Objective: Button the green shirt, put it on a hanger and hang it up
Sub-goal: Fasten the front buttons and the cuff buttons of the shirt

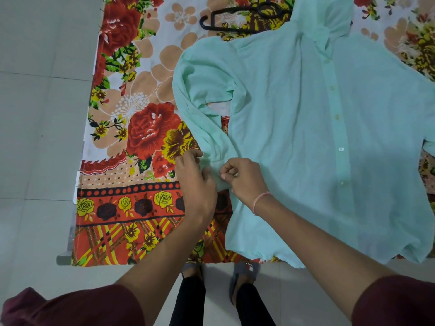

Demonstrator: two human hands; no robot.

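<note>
The pale green shirt (294, 128) lies flat on the flowered bedsheet, front up, its button placket closed down the middle with several buttons showing. Its left sleeve folds down toward me, ending in the cuff (213, 168) between my hands. My left hand (195, 180) pinches the cuff's left edge. My right hand (244, 178) is closed on the cuff's right edge, thumb and fingers pressed together there. A black hanger (235, 18) lies on the sheet at the far edge, just beyond the shirt's shoulder, partly covered by the collar.
The flowered bedsheet (131, 137) covers a bed whose left edge meets grey floor tiles (40, 114). My feet in slippers (244, 271) stand at the bed's near edge.
</note>
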